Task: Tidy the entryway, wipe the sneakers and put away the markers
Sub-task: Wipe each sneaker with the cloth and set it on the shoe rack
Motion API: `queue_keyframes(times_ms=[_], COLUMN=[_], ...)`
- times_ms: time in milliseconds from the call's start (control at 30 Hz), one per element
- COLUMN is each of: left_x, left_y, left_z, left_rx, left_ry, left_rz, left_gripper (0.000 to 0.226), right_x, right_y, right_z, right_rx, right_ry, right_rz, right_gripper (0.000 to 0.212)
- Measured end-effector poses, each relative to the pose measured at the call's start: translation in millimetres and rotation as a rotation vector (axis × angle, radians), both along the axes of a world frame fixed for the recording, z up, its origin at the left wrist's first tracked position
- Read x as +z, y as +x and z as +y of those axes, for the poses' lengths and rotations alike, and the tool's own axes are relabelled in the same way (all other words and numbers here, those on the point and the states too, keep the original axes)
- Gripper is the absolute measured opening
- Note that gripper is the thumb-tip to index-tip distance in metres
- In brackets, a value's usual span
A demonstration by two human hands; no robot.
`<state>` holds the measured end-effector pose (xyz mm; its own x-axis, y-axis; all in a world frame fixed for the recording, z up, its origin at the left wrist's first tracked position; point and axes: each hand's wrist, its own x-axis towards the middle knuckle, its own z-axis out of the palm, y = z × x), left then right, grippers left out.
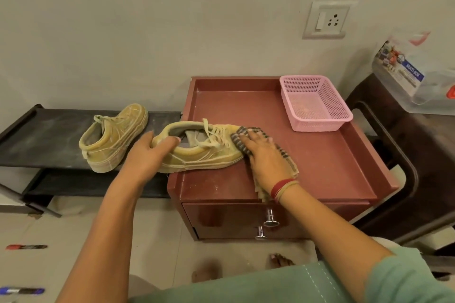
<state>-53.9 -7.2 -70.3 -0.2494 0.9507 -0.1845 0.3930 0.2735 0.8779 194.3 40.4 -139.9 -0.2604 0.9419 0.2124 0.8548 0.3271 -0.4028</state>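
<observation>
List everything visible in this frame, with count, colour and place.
held sneaker: 1, yellow, cabinet top
other sneaker: 1, yellow, rack
cloth: 1, striped grey-brown, on held sneaker's toe
basket: 1, pink, cabinet top, back right
cabinet: 1, red-brown, centre
rack: 1, black, left
red marker: 1, floor, lower left
blue marker: 1, floor, lower left
socket: 1, white, wall
stool: 1, dark brown, right
plastic box: 1, clear, on stool
left hand: grips held sneaker's heel
right hand: presses cloth flat

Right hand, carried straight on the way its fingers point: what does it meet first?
The right hand presses the striped cloth on the toe of the sneaker, pointing up-left along the shoe. Going on, it would probably ride onto the laces first; height is unclear.
</observation>
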Motion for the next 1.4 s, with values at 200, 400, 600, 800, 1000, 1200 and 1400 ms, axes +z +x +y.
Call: queue_keyframes(times_ms=[200, 400, 600, 800, 1000, 1200, 1400], left_x=[-1.1, -1.2, -7.9, -4.0, -5.4, -3.7, -6.4], left_y=[2.4, 4.3, 3.0, 5.9, 2.8, 4.7, 2.1], left_z=[-1.7, -9.2, -26.3, -39.6, -40.6, -36.5, -33.9], left_rx=[0.016, 0.064, 0.077, 0.02, -0.014, 0.035, 0.037], left_ry=[0.016, -0.064, -0.06, 0.001, 0.017, 0.023, 0.021], left_rz=[-0.035, -0.069, 0.094, 0.221, 0.203, 0.135, 0.062], left_gripper=[0.096, 0.059, 0.099, 0.096, 0.102, 0.109, 0.109], right_x=[-3.7, 23.9, 68.5, 50.2, 20.4, -4.6, -0.1], right_y=[7.8, 20.3, -41.0, -63.1, -37.4, -21.3, -28.1], right_z=[1.8, 11.6, -38.0, -46.5, -30.8, -24.3, -33.7], right_rx=[0.011, -0.268, 0.172, 0.188, -0.116, -0.275, -0.075], right_ry=[0.076, -0.009, -0.111, -0.158, -0.203, -0.267, -0.156], right_rz=[-0.097, 0.738, 0.842, 0.4, 0.588, 0.825, 0.726], right_gripper=[0.054, 0.035, 0.033, 0.05, 0.057, 0.059, 0.051])
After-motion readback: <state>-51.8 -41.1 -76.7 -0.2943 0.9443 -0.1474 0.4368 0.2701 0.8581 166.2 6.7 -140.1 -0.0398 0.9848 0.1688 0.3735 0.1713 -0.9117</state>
